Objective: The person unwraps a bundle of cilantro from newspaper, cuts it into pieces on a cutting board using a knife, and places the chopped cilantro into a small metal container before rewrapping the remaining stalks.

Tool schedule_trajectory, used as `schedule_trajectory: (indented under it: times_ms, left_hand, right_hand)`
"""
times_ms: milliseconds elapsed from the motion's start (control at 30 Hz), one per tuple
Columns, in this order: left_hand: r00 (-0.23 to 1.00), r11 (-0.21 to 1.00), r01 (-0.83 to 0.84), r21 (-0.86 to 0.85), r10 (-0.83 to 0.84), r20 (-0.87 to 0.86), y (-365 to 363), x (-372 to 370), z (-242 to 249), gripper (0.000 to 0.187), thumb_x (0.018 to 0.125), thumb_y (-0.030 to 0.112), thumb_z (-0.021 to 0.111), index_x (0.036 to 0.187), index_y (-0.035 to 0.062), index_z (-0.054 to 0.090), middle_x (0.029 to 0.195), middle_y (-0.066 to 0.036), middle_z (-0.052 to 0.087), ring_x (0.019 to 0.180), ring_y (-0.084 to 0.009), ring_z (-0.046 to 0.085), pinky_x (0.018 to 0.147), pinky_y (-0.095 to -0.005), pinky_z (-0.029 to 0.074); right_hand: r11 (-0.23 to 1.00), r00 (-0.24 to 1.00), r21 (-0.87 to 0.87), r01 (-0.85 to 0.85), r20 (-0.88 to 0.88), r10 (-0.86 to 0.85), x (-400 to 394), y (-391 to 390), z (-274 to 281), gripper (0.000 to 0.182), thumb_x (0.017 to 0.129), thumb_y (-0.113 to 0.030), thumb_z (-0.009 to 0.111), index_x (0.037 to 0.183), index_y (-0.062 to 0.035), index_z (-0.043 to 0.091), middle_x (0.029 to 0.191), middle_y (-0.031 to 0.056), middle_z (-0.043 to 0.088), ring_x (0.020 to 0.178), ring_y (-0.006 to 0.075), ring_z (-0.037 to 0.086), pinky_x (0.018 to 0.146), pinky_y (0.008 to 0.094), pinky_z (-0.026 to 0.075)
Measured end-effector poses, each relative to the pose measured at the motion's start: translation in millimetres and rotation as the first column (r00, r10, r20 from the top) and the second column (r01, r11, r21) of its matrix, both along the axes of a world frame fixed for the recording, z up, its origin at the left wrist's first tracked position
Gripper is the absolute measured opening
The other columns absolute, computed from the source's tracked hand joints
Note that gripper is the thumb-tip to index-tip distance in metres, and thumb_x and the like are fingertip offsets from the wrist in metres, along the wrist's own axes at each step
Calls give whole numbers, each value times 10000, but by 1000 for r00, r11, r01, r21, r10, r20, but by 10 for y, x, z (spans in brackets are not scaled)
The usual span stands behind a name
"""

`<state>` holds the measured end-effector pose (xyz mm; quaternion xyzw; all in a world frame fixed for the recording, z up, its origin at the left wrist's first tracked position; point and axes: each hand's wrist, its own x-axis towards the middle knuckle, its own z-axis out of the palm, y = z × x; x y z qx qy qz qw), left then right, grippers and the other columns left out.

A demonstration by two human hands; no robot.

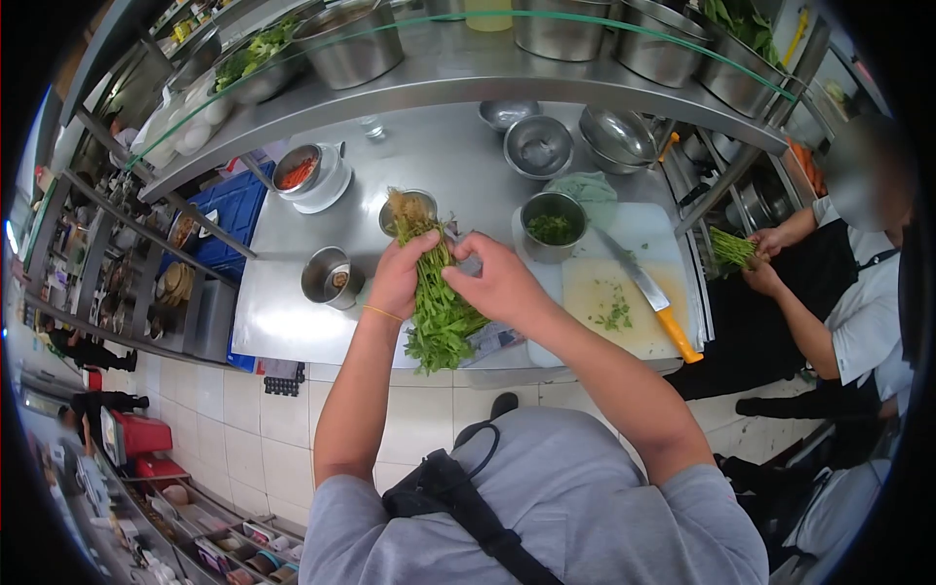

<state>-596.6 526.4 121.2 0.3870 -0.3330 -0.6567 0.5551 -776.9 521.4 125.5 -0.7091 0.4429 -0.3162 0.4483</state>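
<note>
A bunch of leafy green herbs [441, 317] hangs over the steel table, its pale roots up and its leaves toward my body. My left hand [398, 278] is closed around the stems near the root end. At the right side of the bunch, my right hand [490, 278] has its thumb and forefinger curled together at the stems; what lies between the fingertips is too small to make out. Just right of that hand stands a metal pot [553, 226] with chopped greens. A knife [639, 283] with an orange handle rests on the cutting board [673, 255], beside green scraps.
Metal bowls [538, 147] stand at the table's back. A pot of red pieces [297, 168] sits on a white scale [327, 185], and another pot [331, 277] is at left. A shelf [468, 73] crosses above. At right, a co-worker [829, 283] holds green stalks.
</note>
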Motion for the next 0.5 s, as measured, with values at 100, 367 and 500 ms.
schedule_trajectory:
  times_ms: [100,367,500]
  left_hand:
    - [999,998,-45,45,45,0,10,-119,11,241,975,190,650,1141,19,612,965,-63,670,850,-150,664,753,-317,557]
    - [977,983,163,84,-173,128,15,-41,-114,329,923,145,694,1203,10,588,940,-83,661,788,-186,659,694,-339,559]
    - [930,937,339,88,-348,118,3,-70,-113,322,900,135,715,1170,9,593,897,-79,651,763,-186,643,687,-331,546]
  right_hand:
    - [963,992,-240,122,41,-116,38,-53,-160,269,881,-231,723,959,0,608,854,102,670,682,176,580,644,339,479]
    - [997,998,-73,32,-51,-35,-237,-172,13,228,870,-213,673,915,8,642,768,150,650,693,249,620,674,377,492]
    - [993,981,-119,-25,-194,2,-337,-180,88,223,872,-219,668,937,-6,649,810,154,682,735,290,663,703,396,516]
